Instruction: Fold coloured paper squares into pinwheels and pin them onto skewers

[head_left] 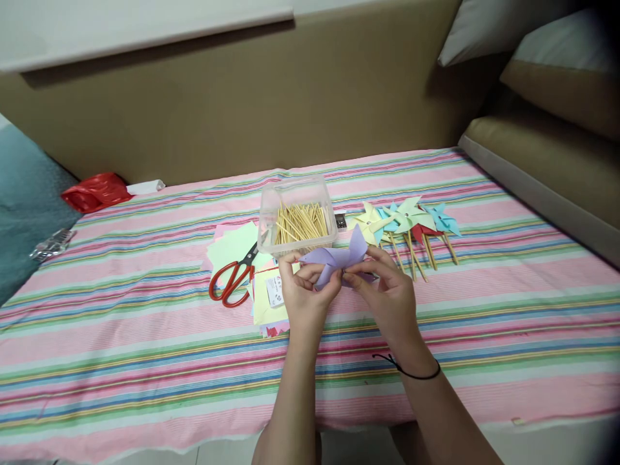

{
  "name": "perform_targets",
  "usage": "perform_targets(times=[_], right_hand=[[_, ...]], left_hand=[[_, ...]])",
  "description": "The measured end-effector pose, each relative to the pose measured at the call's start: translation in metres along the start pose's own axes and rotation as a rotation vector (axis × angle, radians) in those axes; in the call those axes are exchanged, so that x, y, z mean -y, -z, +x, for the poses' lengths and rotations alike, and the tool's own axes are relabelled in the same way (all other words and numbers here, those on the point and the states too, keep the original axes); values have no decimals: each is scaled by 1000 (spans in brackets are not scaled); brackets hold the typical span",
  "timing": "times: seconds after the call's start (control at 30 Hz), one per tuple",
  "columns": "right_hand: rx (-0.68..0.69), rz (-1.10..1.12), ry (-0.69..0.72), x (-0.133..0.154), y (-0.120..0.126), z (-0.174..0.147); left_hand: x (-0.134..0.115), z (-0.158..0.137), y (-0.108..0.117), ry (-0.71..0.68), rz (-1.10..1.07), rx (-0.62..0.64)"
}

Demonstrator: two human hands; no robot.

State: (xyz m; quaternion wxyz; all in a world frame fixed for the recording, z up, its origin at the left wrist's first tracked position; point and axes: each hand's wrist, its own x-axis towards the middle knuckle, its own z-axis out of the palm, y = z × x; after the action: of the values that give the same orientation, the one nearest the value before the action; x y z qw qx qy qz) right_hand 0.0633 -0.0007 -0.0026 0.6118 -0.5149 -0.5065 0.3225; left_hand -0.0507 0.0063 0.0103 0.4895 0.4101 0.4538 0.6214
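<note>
A purple paper pinwheel (343,257) is held up between my two hands, its blades folded in toward the middle. My left hand (309,284) pinches it near the centre from the left. From the right, my right hand (386,283) grips the same spot with thumb and fingers; whether a pin sits there is too small to tell. Just beyond stands a clear plastic box (296,187) with many thin wooden sticks (301,223). Left of my hands lie red-handled scissors (236,274) on pale green paper sheets (237,242).
Several pinwheels on sticks (409,216) lie to the right of the box. Yellow paper (264,303) with a small white card (274,292) lies by my left hand. A red plastic bag (97,192) sits far left on the striped cloth (145,323). A sofa (557,155) borders the right.
</note>
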Motion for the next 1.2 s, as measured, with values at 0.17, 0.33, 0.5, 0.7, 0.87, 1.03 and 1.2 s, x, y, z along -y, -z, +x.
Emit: perform_targets(times=[0.17, 0.33, 0.5, 0.7, 0.87, 1.03, 1.2], right_hand=[[81, 105, -60, 1, 0, 1], [83, 376, -185, 3, -2, 0], [53, 378, -203, 6, -2, 1], [40, 352, -174, 7, -2, 1], [58, 343, -165, 6, -1, 2], [62, 336, -165, 4, 0, 2], [58, 313, -198, 5, 1, 1]], left_hand=[[0, 2, 2, 7, 2, 19], [0, 3, 4, 15, 20, 51], [1, 3, 6, 13, 30, 67], [2, 5, 7, -1, 76, 58], [3, 6, 7, -4, 32, 81], [3, 4, 8, 5, 29, 75], [2, 5, 9, 51, 39, 72]])
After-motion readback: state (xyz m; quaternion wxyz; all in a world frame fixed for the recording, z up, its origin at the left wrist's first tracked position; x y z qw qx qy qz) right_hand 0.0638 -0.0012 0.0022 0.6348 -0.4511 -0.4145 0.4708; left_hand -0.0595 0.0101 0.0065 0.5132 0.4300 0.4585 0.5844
